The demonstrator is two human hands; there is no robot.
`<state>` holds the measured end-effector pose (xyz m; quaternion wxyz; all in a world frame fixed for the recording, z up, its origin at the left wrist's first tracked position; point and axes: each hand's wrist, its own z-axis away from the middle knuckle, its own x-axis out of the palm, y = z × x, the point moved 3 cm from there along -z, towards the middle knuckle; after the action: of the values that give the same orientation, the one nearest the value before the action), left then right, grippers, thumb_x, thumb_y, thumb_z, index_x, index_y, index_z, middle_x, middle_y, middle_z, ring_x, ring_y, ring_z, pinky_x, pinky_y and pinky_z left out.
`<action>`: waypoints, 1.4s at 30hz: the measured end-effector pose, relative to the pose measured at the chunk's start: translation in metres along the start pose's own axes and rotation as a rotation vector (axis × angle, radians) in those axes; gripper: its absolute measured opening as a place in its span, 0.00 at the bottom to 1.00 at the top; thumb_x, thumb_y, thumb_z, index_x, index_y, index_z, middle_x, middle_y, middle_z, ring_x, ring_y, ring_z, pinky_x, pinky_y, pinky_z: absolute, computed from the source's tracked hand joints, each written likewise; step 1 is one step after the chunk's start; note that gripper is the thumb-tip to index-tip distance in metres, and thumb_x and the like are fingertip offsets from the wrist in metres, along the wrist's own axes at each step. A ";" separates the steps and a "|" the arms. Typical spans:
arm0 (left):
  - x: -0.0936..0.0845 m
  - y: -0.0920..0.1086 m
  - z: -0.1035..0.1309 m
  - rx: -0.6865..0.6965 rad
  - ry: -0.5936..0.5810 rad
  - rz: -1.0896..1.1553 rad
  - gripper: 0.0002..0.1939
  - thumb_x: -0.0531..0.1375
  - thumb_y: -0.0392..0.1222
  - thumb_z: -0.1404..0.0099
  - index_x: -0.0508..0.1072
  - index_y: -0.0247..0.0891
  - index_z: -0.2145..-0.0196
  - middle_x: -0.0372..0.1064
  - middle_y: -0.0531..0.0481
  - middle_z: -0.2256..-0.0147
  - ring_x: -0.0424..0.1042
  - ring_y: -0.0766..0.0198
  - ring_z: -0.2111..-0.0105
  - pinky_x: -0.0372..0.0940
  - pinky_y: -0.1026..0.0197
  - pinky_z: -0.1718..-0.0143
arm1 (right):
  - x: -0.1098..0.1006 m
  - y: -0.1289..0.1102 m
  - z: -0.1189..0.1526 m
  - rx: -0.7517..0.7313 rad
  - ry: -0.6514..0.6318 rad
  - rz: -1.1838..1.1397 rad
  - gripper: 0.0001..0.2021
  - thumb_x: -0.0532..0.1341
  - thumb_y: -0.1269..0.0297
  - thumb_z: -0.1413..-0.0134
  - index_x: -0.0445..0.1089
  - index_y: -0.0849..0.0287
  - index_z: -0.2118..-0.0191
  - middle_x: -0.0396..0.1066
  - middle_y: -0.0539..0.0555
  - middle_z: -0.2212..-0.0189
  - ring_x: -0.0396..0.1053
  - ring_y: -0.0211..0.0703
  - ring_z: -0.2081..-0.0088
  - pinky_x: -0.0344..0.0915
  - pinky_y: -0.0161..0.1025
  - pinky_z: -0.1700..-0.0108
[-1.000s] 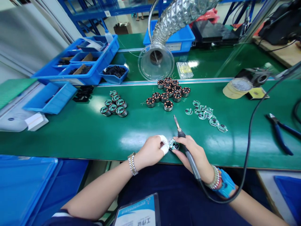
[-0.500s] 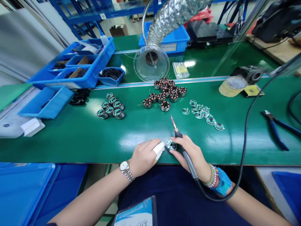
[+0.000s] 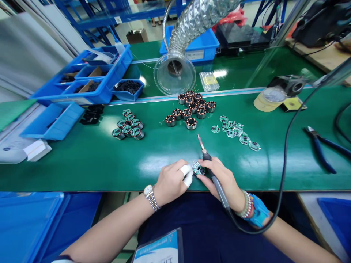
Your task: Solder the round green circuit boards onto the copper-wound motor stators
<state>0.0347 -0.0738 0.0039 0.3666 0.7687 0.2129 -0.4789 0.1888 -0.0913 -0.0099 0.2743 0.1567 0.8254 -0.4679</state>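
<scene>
My right hand pinches a round green circuit board between thumb and forefinger, just above the table's front edge. Whether a motor stator sits under that board is hard to see. The same hand holds a soldering iron across the palm, its bare tip pointing away from me, clear of the board. My left hand, with white covers on its fingers, is closed at the board's left edge. What its fingertips grip is hidden. Ahead lie copper-wound motor stators, and to their right loose round circuit boards.
Board-topped stators stand in a cluster at left, near blue parts bins. A clear fume hood hangs behind the stators. Cutting pliers lie at right. The iron's cable loops over my right forearm.
My left hand has turned slightly, its covered fingers curling more tightly beside the board. The right hand, iron and board stay almost as they were; the view has shifted slightly.
</scene>
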 end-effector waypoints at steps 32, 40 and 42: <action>0.023 0.032 0.036 0.002 0.129 -0.109 0.12 0.54 0.31 0.41 0.67 0.26 0.58 0.70 0.39 0.66 0.68 0.57 0.69 0.67 0.55 0.68 | -0.006 0.005 0.005 0.012 -0.010 -0.061 0.15 0.58 0.72 0.48 0.59 0.56 0.54 0.69 0.56 0.57 0.66 0.42 0.57 0.67 0.42 0.57; -0.006 -0.015 -0.003 -0.269 -0.099 0.280 0.09 0.54 0.37 0.38 0.71 0.37 0.62 0.73 0.48 0.64 0.71 0.64 0.66 0.68 0.61 0.63 | -0.009 0.010 0.007 0.059 -0.046 -0.058 0.16 0.59 0.68 0.49 0.59 0.55 0.53 0.70 0.55 0.58 0.69 0.42 0.57 0.67 0.41 0.55; -0.007 -0.017 -0.013 -0.148 -0.144 0.295 0.11 0.53 0.37 0.38 0.70 0.37 0.58 0.71 0.48 0.61 0.71 0.64 0.63 0.67 0.61 0.61 | -0.009 0.010 0.006 0.050 -0.046 -0.064 0.16 0.59 0.69 0.49 0.59 0.54 0.53 0.70 0.55 0.58 0.68 0.42 0.57 0.67 0.41 0.55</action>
<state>0.0272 -0.0526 0.0074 0.5027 0.7264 0.1057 -0.4566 0.2033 -0.0915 -0.0139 0.2739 0.1263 0.8115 -0.5005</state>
